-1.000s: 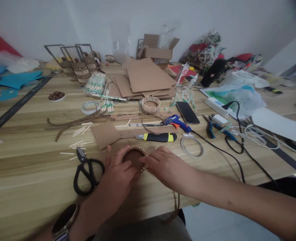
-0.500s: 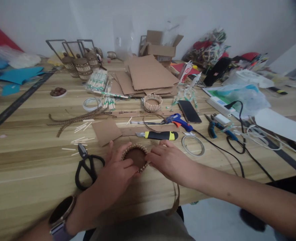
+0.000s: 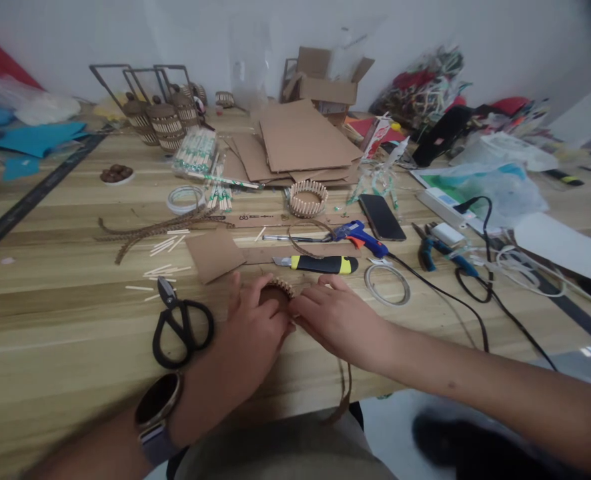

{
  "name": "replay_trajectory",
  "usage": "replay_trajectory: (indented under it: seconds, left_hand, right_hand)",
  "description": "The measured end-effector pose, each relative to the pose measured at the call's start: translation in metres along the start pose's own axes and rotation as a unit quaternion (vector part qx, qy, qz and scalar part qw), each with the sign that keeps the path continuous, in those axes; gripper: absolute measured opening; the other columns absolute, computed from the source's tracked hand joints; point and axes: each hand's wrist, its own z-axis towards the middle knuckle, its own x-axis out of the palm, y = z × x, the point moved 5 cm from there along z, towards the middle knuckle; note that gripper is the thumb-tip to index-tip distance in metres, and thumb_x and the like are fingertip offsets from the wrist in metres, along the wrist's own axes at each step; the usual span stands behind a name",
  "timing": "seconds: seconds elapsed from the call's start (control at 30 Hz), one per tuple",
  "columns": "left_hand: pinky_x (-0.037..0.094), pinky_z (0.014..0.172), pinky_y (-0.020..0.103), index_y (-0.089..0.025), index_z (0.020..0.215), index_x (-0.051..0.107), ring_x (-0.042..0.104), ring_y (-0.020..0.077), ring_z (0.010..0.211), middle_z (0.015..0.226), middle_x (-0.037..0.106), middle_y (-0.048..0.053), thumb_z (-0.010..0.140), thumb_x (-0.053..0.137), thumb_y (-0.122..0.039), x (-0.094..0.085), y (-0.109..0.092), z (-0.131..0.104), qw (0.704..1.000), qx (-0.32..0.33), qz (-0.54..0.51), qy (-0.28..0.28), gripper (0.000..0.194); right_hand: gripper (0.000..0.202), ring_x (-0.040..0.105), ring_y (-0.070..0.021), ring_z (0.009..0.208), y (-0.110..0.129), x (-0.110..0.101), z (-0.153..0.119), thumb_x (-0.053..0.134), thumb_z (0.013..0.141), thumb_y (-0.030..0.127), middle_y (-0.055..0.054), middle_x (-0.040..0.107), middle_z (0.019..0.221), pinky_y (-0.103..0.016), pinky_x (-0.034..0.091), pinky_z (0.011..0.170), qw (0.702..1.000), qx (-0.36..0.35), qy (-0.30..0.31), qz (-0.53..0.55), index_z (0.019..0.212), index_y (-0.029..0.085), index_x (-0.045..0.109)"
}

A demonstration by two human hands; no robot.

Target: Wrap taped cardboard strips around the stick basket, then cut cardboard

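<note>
A round cardboard base ringed with short wooden sticks (image 3: 278, 288) lies on the table, mostly covered by my hands. My left hand (image 3: 258, 313) is closed over its left and near side, fingertips reaching inside the ring. At the right rim, the fingers of my right hand (image 3: 325, 310) pinch against the stick wall. What exactly sits between these fingertips is hidden. A brown braided strip (image 3: 346, 393) hangs below my right hand over the table edge. Black-handled scissors (image 3: 180, 327) lie to the left, and a yellow-black utility knife (image 3: 320, 265) just beyond the ring.
Further off stand a second stick ring (image 3: 308, 200), a blue glue gun (image 3: 358, 235), a phone (image 3: 383, 217) and stacked cardboard (image 3: 305, 137). A tape roll (image 3: 387, 285) and pliers (image 3: 445, 250) lie at right. Loose sticks (image 3: 165, 272) and braided strips (image 3: 150, 230) are at left.
My left hand has shifted right and curled further over the ring, covering more of it. My right hand stays at the right rim. The whole view has moved slightly.
</note>
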Motion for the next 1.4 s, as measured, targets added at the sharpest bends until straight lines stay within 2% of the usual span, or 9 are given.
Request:
replay_trajectory:
  seconds: [0.1,0.27,0.43,0.63,0.8,0.9,1.13,1.23,1.4]
  left_hand:
    - [0.008,0.117,0.077,-0.024,0.092,0.067,0.049,0.0401,0.132,0.093,0.072,0.004,0.095,0.051,-0.012,0.003,0.002,0.000,1.000,-0.003,0.003,-0.016,0.021]
    - [0.005,0.118,0.075,-0.024,0.080,0.065,0.049,0.0380,0.133,0.078,0.066,0.001,0.094,0.047,-0.010,0.003,0.005,-0.004,1.000,0.004,-0.006,-0.030,0.027]
    - [0.003,0.118,0.075,-0.023,0.075,0.066,0.049,0.0396,0.132,0.075,0.064,0.001,0.091,0.049,-0.008,0.000,0.004,-0.004,0.999,0.007,-0.040,-0.026,0.028]
    - [0.011,0.114,0.080,-0.024,0.092,0.068,0.051,0.0415,0.131,0.085,0.069,0.002,0.090,0.051,-0.005,-0.002,0.002,-0.002,0.999,0.019,-0.036,-0.003,0.026]
    - [0.015,0.110,0.083,-0.019,0.084,0.069,0.050,0.0436,0.133,0.082,0.069,0.003,0.092,0.047,-0.004,-0.003,0.006,-0.003,0.999,0.039,-0.005,0.012,0.028]
    - [0.015,0.111,0.083,-0.021,0.080,0.070,0.047,0.0433,0.135,0.083,0.071,0.004,0.092,0.056,-0.010,-0.005,0.012,-0.006,0.999,0.037,0.034,-0.014,0.021]
    - [0.022,0.112,0.080,-0.020,0.089,0.071,0.052,0.0415,0.130,0.093,0.075,0.006,0.087,0.069,-0.014,0.001,0.000,-0.004,0.998,0.011,0.055,-0.022,0.006]
    - [0.016,0.115,0.080,-0.021,0.088,0.071,0.052,0.0383,0.130,0.092,0.075,0.004,0.089,0.066,-0.011,0.004,-0.001,-0.003,0.999,-0.005,0.022,-0.032,0.011]
    - [0.011,0.114,0.081,-0.023,0.078,0.071,0.053,0.0391,0.130,0.079,0.073,0.002,0.092,0.062,-0.013,0.004,0.002,-0.004,0.999,-0.012,-0.010,-0.040,0.020]
  right_hand:
    - [0.014,0.064,-0.0241,0.092,-0.008,-0.003,-0.008,0.057,0.093,0.015,-0.008,0.071,0.097,-0.036,0.035,0.082,0.998,0.052,-0.016,0.032,0.106,0.016,0.060]
    - [0.018,0.064,-0.0213,0.081,-0.018,-0.002,-0.017,0.054,0.091,0.011,-0.006,0.072,0.089,-0.036,0.037,0.082,0.994,0.076,0.004,0.080,0.108,0.016,0.058]
    - [0.021,0.063,-0.0223,0.089,-0.017,-0.006,-0.011,0.048,0.094,0.009,-0.008,0.072,0.094,-0.037,0.031,0.090,0.999,0.032,-0.011,0.036,0.109,0.016,0.062]
    - [0.029,0.057,-0.0202,0.087,-0.017,-0.008,0.000,0.046,0.097,0.008,-0.004,0.069,0.089,-0.037,0.025,0.093,0.999,-0.052,0.000,-0.016,0.112,0.020,0.067]
    - [0.025,0.053,-0.0190,0.084,-0.016,-0.009,0.005,0.047,0.097,0.010,-0.003,0.067,0.083,-0.036,0.023,0.095,0.996,-0.083,-0.004,-0.035,0.090,0.020,0.069]
    - [0.023,0.052,-0.0192,0.083,-0.010,-0.007,0.004,0.048,0.097,0.012,-0.003,0.066,0.083,-0.036,0.025,0.094,0.995,-0.084,-0.022,-0.053,0.087,0.019,0.067]
    - [0.017,0.056,-0.0197,0.082,0.004,-0.001,-0.001,0.055,0.094,0.014,-0.004,0.066,0.082,-0.037,0.031,0.087,0.997,-0.030,-0.052,-0.048,0.079,0.019,0.062]
    - [0.007,0.061,-0.0212,0.088,0.002,0.000,-0.007,0.058,0.092,0.013,-0.004,0.069,0.090,-0.036,0.036,0.084,0.998,0.038,-0.031,0.039,0.091,0.019,0.060]
    - [0.024,0.064,-0.0252,0.097,-0.003,0.002,-0.020,0.056,0.087,0.008,-0.009,0.068,0.106,-0.037,0.046,0.082,0.986,0.088,-0.056,0.134,0.108,0.019,0.052]
